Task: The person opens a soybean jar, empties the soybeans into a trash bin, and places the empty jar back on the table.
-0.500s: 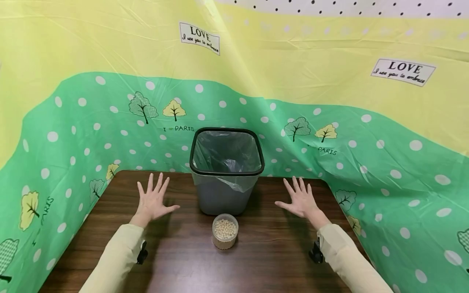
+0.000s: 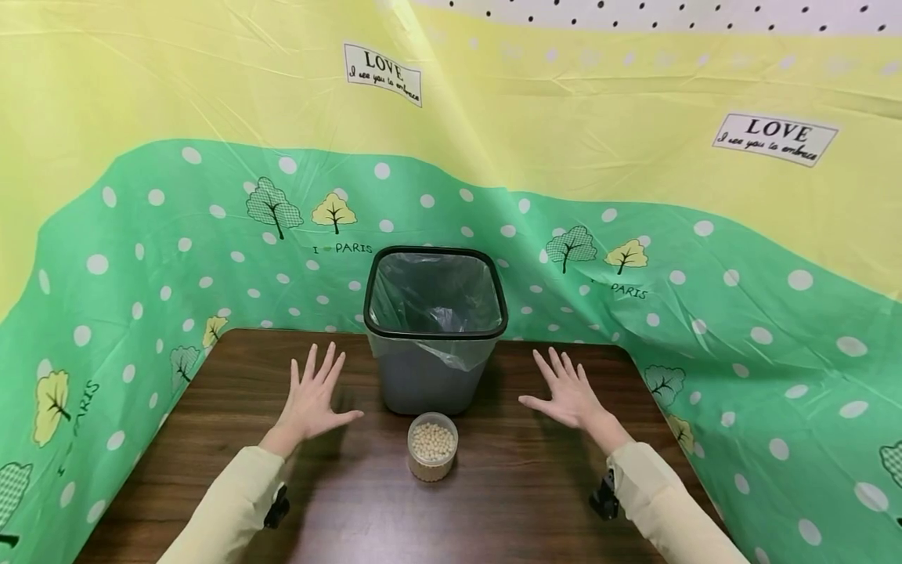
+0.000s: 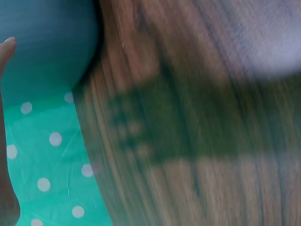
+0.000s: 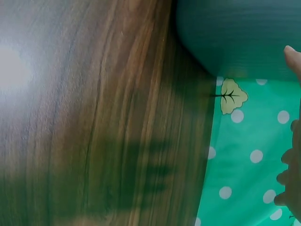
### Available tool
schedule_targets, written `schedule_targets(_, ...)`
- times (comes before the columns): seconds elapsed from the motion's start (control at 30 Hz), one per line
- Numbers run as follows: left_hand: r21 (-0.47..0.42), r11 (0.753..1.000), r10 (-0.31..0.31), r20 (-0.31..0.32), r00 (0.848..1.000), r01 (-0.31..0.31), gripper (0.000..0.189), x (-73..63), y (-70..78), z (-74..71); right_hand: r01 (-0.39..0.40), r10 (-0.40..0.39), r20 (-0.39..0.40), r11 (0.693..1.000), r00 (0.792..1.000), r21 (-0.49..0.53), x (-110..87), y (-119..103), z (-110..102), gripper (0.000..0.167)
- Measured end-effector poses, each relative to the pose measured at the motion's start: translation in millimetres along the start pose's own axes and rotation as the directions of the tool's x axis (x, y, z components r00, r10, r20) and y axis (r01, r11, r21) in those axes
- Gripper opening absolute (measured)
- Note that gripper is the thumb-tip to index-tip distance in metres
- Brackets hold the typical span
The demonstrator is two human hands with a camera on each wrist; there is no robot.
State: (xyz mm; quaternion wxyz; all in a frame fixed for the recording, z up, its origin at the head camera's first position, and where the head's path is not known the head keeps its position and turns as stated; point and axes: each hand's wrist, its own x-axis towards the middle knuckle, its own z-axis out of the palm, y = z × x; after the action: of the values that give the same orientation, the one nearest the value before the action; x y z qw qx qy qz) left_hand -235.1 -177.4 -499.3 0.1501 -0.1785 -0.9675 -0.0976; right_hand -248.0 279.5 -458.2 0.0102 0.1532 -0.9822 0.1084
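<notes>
Fingers spread, my left hand hovers over the table left of a grey trash can. On the can's other side my right hand is held the same way, palm down and holding nothing. A clear plastic bag lines the can, folded over its black rim. In front of the can stands a round clear tub full of small pale beads or balls. Both wrist views show the can's side, part of a hand at the outer edge, and that hand's shadow on the wood.
The dark wooden table has a rounded far edge. Behind and beside it hangs a cloth in green and yellow, printed with white dots, trees and lettering. A black device sits at the left wrist, another at the right.
My left hand has moved right and slightly down, closer to the trash can. My right hand has shifted a little left, also toward it. The can and tub stay in place.
</notes>
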Motion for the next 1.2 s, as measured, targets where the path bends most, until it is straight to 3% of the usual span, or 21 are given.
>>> schedule_targets(0.2,-0.038,0.998,0.049,-0.029,0.998,-0.05,0.108,-7.3,14.5,6.9,0.059,-0.06,0.008,0.994,0.998,0.096,-4.4,-9,5,0.092)
schedule_targets(0.37,-0.094,0.991,0.096,-0.02,0.995,-0.098,0.108,-15.3,31.1,14.5,0.113,-0.115,-0.007,0.96,0.993,0.255,-9.6,-21,14,0.095)
schedule_targets(0.57,-0.224,0.96,0.169,-0.013,0.986,-0.168,0.105,-24.4,51.9,24.4,0.148,-0.145,-0.038,0.914,0.989,0.379,-14.7,-35,31,0.098)
schedule_targets(0.67,-0.303,0.933,0.2,-0.007,0.98,-0.193,0.101,-26.6,61.3,28.5,0.144,-0.139,-0.043,0.895,0.989,0.422,-17.5,-41,38,0.098)
schedule_targets(0.8,-0.397,0.901,0.2,0.022,0.979,-0.175,0.098,-28.4,72.9,34.2,0.132,-0.125,-0.047,0.871,0.991,0.474,-21.5,-49,48,0.098)
schedule_targets(0.9,-0.454,0.882,0.173,0.063,0.983,-0.127,0.097,-29.2,81.8,37.8,0.129,-0.12,-0.051,0.841,0.991,0.525,-23.8,-57,58,0.096)
schedule_targets(1.1,-0.524,0.851,0.119,0.138,0.983,-0.03,0.096,-28.9,95.5,46.8,0.111,-0.125,-0.029,0.725,0.992,0.68,-26.5,-76,85,0.095)
schedule_targets(1.2,-0.541,0.841,0.104,0.142,0.984,-0.011,0.095,-27.3,99.0,51.6,0.117,-0.143,-0.023,0.701,0.989,0.703,-27.1,-83,100,0.095)
